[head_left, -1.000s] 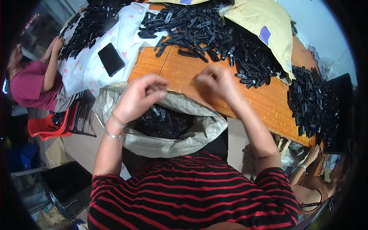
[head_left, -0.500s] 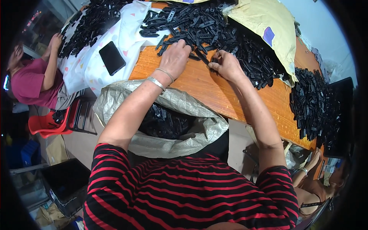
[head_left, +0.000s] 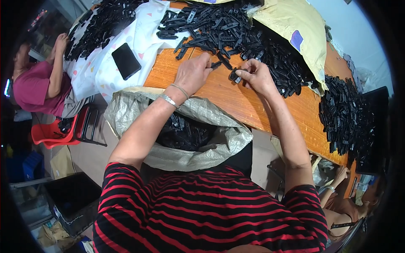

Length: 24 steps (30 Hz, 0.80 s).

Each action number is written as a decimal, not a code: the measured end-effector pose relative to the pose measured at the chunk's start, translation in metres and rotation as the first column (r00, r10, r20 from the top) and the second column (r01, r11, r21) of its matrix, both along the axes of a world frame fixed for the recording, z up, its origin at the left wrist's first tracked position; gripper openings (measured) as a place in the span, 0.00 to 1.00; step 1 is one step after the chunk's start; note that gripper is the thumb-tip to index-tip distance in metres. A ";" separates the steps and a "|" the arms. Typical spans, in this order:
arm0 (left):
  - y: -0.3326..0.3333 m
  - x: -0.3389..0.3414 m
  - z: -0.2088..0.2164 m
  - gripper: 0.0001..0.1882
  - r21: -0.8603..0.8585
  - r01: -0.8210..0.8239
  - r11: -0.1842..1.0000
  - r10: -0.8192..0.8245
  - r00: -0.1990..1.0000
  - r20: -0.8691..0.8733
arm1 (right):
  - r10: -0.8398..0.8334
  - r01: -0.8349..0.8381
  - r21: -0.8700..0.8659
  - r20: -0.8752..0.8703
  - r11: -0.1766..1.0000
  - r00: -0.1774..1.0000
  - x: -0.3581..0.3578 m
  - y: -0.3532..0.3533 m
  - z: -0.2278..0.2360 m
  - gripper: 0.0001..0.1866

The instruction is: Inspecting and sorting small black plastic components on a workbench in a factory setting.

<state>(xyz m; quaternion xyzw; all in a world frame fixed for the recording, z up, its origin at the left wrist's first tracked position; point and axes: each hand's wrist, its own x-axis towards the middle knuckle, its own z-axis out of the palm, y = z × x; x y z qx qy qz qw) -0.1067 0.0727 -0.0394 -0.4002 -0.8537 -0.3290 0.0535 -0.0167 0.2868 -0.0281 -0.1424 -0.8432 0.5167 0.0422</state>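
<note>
Over the wooden table (head_left: 168, 69), my left hand (head_left: 192, 75) is closed in a pinch on a slim black plastic piece (head_left: 216, 65). To its right, my right hand (head_left: 258, 76) grips another short black plastic piece (head_left: 234, 76) between thumb and fingers. A loose black piece lies just beyond the gap between my hands. Behind both hands spreads a big heap of similar black plastic pieces (head_left: 228, 29). Below my forearms a woven sack (head_left: 190, 162) gapes, with black pieces inside it.
A black phone (head_left: 126, 61) lies on a patterned white sheet (head_left: 105, 78) at left. A yellowish paper sack (head_left: 287, 21) leans over the heap. More black pieces (head_left: 341, 114) are piled at right. A person (head_left: 42, 90) sits at left near a red chair (head_left: 52, 130); another person's hand (head_left: 341, 175) shows at lower right.
My left hand has come slightly nearer to me, now with a piece at its fingertips. My right hand has shifted slightly right, and its piece is turned differently.
</note>
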 end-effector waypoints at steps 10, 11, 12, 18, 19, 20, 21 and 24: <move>-0.005 -0.003 -0.012 0.07 -0.066 -0.104 0.992 0.091 0.981 -0.173 | 0.046 0.013 0.588 -0.086 0.809 0.995 0.016 0.005 -0.007 0.14; -0.005 -0.003 -0.011 0.07 -0.068 -0.105 0.992 0.092 0.981 -0.173 | 0.037 0.029 0.637 -0.090 0.771 0.995 0.019 0.004 -0.005 0.13; -0.006 -0.002 -0.010 0.07 -0.052 -0.111 0.992 0.099 0.977 -0.186 | 0.027 0.045 0.683 -0.095 0.729 0.995 0.023 0.004 -0.003 0.13; -0.005 0.003 -0.004 0.08 -0.074 -0.014 0.997 -0.003 0.972 -0.234 | 0.208 -0.105 0.721 -0.054 0.684 0.977 0.039 0.003 0.009 0.13; -0.004 0.002 -0.006 0.08 -0.132 0.011 0.991 -0.042 0.971 -0.236 | 0.206 -0.103 0.722 -0.056 0.685 0.977 0.038 0.004 0.008 0.13; -0.003 0.000 -0.009 0.08 -0.131 0.012 0.991 -0.044 0.970 -0.239 | 0.239 -0.154 0.750 -0.006 0.643 0.971 0.036 0.005 0.006 0.14; -0.002 -0.001 -0.011 0.09 -0.137 0.005 0.991 -0.041 0.965 -0.260 | 0.270 -0.204 0.775 0.045 0.598 0.962 0.035 0.006 0.005 0.14; -0.002 -0.002 -0.011 0.10 -0.059 0.018 0.998 -0.030 0.975 -0.221 | 0.267 -0.169 0.774 -0.001 0.611 0.964 0.036 0.006 0.006 0.13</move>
